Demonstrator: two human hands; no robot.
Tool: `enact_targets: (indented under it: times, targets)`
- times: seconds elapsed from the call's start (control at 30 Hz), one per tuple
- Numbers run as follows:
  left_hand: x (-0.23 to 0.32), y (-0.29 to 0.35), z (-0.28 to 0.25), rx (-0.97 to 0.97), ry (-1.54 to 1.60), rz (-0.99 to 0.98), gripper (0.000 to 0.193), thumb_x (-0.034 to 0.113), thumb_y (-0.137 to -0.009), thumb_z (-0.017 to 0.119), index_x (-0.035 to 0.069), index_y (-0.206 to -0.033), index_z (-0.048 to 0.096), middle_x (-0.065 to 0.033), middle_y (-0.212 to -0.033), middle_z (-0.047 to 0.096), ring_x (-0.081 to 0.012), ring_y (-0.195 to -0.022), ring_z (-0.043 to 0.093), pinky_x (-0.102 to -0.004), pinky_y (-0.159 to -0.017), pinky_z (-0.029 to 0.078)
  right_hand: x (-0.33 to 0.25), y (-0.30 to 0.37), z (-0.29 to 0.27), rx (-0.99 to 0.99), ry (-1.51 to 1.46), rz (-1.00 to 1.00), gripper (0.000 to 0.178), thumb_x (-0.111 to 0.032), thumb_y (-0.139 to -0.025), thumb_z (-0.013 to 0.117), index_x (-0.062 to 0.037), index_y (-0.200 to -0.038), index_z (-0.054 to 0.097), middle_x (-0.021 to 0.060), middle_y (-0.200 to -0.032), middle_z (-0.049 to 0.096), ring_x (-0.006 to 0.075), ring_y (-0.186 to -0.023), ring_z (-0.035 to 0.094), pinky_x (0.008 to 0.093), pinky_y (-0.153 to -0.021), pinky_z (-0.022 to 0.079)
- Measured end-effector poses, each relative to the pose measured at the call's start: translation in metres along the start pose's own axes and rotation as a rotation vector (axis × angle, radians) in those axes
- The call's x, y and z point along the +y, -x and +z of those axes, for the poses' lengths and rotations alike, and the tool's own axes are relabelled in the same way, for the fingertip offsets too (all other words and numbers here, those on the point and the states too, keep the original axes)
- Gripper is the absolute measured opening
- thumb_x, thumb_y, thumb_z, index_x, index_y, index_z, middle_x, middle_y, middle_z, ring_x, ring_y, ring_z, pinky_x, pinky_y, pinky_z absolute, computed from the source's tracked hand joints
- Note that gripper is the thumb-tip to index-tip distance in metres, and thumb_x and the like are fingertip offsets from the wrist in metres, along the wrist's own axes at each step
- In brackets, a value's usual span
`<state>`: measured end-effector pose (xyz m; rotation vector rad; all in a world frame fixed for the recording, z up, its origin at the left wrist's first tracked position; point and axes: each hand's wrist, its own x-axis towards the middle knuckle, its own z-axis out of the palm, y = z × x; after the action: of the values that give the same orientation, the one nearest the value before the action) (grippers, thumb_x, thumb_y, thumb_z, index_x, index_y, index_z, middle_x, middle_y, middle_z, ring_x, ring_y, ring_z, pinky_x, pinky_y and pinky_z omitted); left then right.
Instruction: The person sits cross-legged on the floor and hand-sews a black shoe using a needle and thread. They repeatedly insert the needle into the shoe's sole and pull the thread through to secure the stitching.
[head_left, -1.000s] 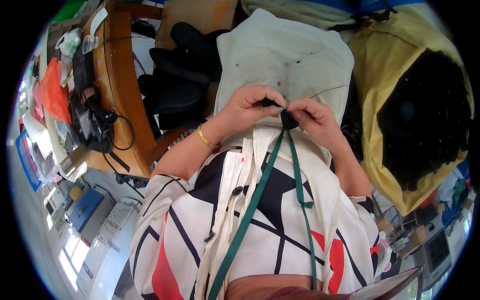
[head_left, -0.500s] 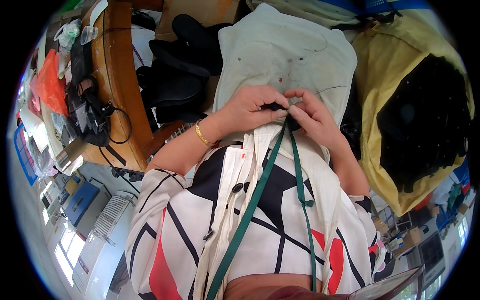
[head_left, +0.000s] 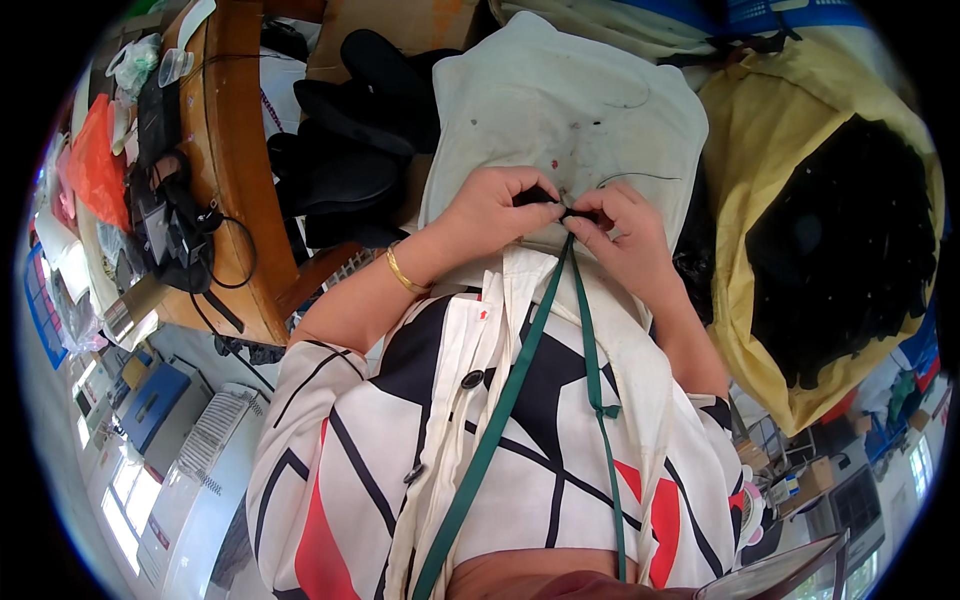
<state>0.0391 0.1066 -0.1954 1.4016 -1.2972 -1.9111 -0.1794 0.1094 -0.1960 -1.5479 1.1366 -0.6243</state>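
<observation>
Over the pale, stained cloth (head_left: 560,90) on my lap, both hands meet around a small black piece (head_left: 566,212) that looks like fabric. My left hand (head_left: 495,208), below a gold bracelet (head_left: 402,270), pinches its left side between thumb and forefinger. Thumb and bent fingers of my right hand (head_left: 625,228) close on the other side. Most of the piece is hidden by the fingers. A dark thread (head_left: 640,176) lies across the cloth beside the right hand. From my neck a green ribbon (head_left: 510,390) runs down in two strands that come together just under my hands.
Several black shoes (head_left: 345,180) are piled at the left, by a wooden table (head_left: 235,130) with bags and cables on it. To the right stands a yellow sack (head_left: 740,340) filled with black pieces (head_left: 840,250). A cardboard box (head_left: 400,30) is behind the shoes.
The hands have shifted slightly left and drawn a little apart, showing more of the black piece between them. The thread beside the right hand now lies in a different curve.
</observation>
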Motion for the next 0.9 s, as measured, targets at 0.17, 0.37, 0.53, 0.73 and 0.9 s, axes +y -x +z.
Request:
enact_targets:
  times: [0.17, 0.37, 0.53, 0.73, 0.9]
  targets:
    - [0.0, -0.001, -0.003, -0.082, 0.189, -0.141, 0.017, 0.011, -0.087, 0.071, 0.003, -0.103, 0.069, 0.0027, -0.072, 0.06, -0.0025, -0.064, 0.054, -0.0193, -0.056, 0.047, 0.005, 0.0, 0.004, 0.119, 0.217, -0.19, 0.017, -0.007, -0.076, 0.075, -0.008, -0.092, 0.069, 0.0071, -0.075, 0.054, 0.0244, -0.067, 0.056, 0.034, -0.058, 0.045]
    - [0.001, -0.002, 0.0, 0.003, 0.082, -0.175, 0.015, 0.012, -0.087, 0.071, 0.002, -0.099, 0.07, 0.0024, -0.071, 0.06, -0.0024, -0.061, 0.053, -0.0197, -0.051, 0.047, 0.009, 0.005, 0.007, 0.102, 0.507, -0.516, 0.015, -0.01, -0.078, 0.074, -0.0098, -0.093, 0.07, 0.0064, -0.074, 0.053, 0.0247, -0.067, 0.056, 0.0345, -0.057, 0.046]
    - [0.0, -0.001, -0.003, 0.042, 0.075, -0.181, 0.013, 0.011, -0.088, 0.069, 0.002, -0.097, 0.071, 0.0032, -0.071, 0.061, -0.0023, -0.061, 0.053, -0.0198, -0.05, 0.046, 0.0, 0.004, 0.004, 0.057, 0.364, -0.3, 0.016, -0.013, -0.079, 0.073, -0.0111, -0.095, 0.07, 0.0063, -0.075, 0.055, 0.0249, -0.068, 0.058, 0.0353, -0.056, 0.047]
    - [-0.002, 0.001, -0.002, 0.013, -0.004, 0.0, 0.014, 0.011, -0.088, 0.068, 0.002, -0.098, 0.071, 0.0037, -0.071, 0.061, -0.0019, -0.061, 0.051, -0.0193, -0.053, 0.044, 0.001, -0.009, 0.006, 0.147, 0.304, -0.291, 0.012, -0.013, -0.079, 0.073, -0.0108, -0.09, 0.067, 0.0059, -0.076, 0.056, 0.0254, -0.069, 0.059, 0.0355, -0.055, 0.047]
    - [-0.008, 0.001, 0.004, 0.017, -0.131, 0.053, 0.015, 0.01, -0.088, 0.068, 0.001, -0.099, 0.069, 0.004, -0.072, 0.06, -0.002, -0.063, 0.05, -0.0204, -0.054, 0.041, -0.006, -0.01, 0.018, 0.186, 0.449, -0.551, 0.011, -0.014, -0.079, 0.074, -0.0096, -0.084, 0.065, 0.006, -0.074, 0.054, 0.0281, -0.064, 0.057, 0.0321, -0.053, 0.045]
